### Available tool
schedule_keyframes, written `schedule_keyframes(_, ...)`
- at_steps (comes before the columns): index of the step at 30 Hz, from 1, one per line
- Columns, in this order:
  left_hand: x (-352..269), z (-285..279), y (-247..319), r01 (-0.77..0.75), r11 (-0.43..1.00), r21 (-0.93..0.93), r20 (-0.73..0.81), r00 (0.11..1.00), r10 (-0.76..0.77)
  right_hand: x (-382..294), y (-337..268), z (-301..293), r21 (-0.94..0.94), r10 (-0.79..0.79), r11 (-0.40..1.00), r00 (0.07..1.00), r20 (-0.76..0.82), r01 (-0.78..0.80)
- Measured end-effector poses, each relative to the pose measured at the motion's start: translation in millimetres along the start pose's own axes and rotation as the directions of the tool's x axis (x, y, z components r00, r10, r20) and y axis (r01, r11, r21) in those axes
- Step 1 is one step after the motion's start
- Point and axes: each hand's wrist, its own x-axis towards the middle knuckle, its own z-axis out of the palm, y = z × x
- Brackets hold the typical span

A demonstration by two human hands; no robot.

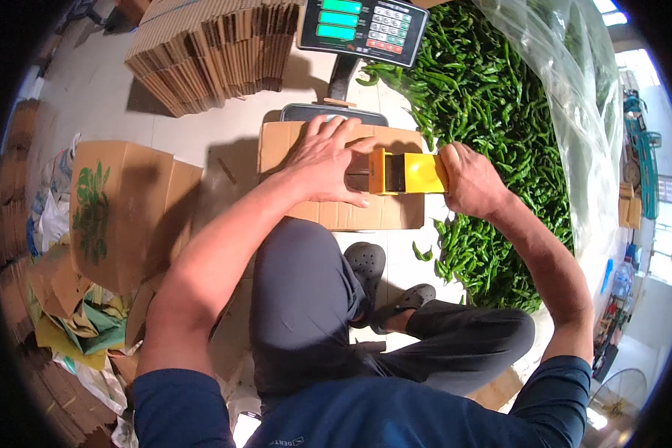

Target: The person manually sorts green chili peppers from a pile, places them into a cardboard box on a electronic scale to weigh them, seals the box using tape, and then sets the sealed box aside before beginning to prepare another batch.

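Observation:
A closed cardboard box [336,217] lies before my knees, its top facing up. My left hand [326,162] rests flat on that top, fingers spread and holding nothing. In my right hand [473,180] is the handle end of a yellow tape dispenser [424,172], which sits over the right half of the box's middle seam. The dispenser's front end points toward my left thumb and forefinger. Under the box's far edge shows the platform of a weighing scale [291,113]; its display and keypad panel [364,29] stands beyond, lit green.
Green chili peppers [498,112] heap on the floor to the right, bordered by a clear plastic sheet [579,129]. Flattened cartons [207,67] stand bundled at the far left. Nearer on the left is an upright printed carton [120,213] beside crumpled bags [98,327].

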Motion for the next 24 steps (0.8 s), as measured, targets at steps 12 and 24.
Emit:
schedule_keyframes(12, 1.7, -12.3, 8.1, -0.013, 1.000, -0.025, 0.045, 0.999, 0.014, -67.2, 64.5, -2.6, -0.093, 0.105, 0.990, 0.994, 0.009, -0.103)
schedule_keyframes(24, 10.1, 0.3, 17.6, -0.123, 0.944, 0.305, 0.125, 0.988, 0.089, -59.5, 91.9, 161.3, 0.464, 0.233, 0.870, 0.968, -0.089, -0.167)
